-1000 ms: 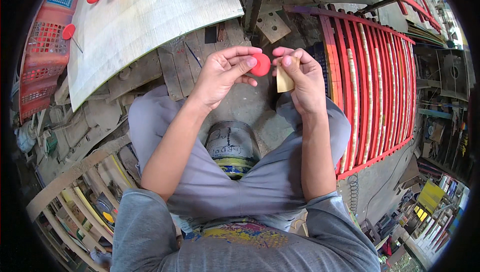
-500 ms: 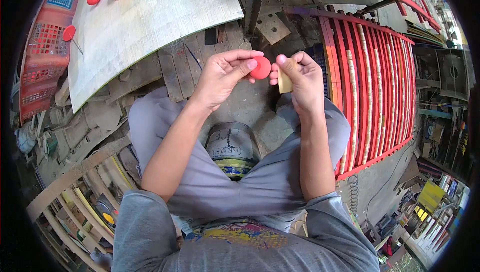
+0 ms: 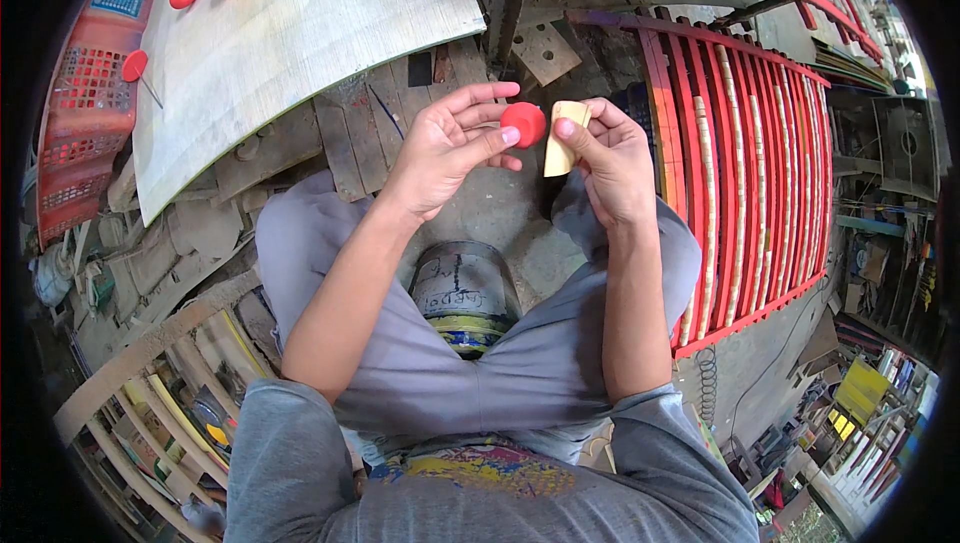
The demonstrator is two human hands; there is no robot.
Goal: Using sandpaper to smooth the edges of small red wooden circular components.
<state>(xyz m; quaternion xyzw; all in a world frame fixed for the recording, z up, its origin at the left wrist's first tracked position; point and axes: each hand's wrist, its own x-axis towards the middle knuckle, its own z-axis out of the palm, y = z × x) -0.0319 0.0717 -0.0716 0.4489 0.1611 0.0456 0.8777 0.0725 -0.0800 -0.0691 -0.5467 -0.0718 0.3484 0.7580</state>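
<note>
A cluttered workshop surrounds the scene, with a dusty grey concrete floor [image 3: 745, 368] showing in patches. At the upper left lies a large whitish plywood board [image 3: 310, 53] (its edge looks bowed in the wide lens), just beside a red perforated plastic crate [image 3: 88, 148]. Weathered grey-brown wooden planks [image 3: 343, 148] run below the board. To the right stand 2 red slatted wooden frames [image 3: 750, 310], 1 near the top edge. Lower left shows a curved tan wooden slatted backrest [image 3: 150, 353]. Dark cluttered shelving [image 3: 910, 143] fills the far right, near a yellow rectangular panel [image 3: 862, 401]. Bright light shows at the right margin, above and below.
</note>
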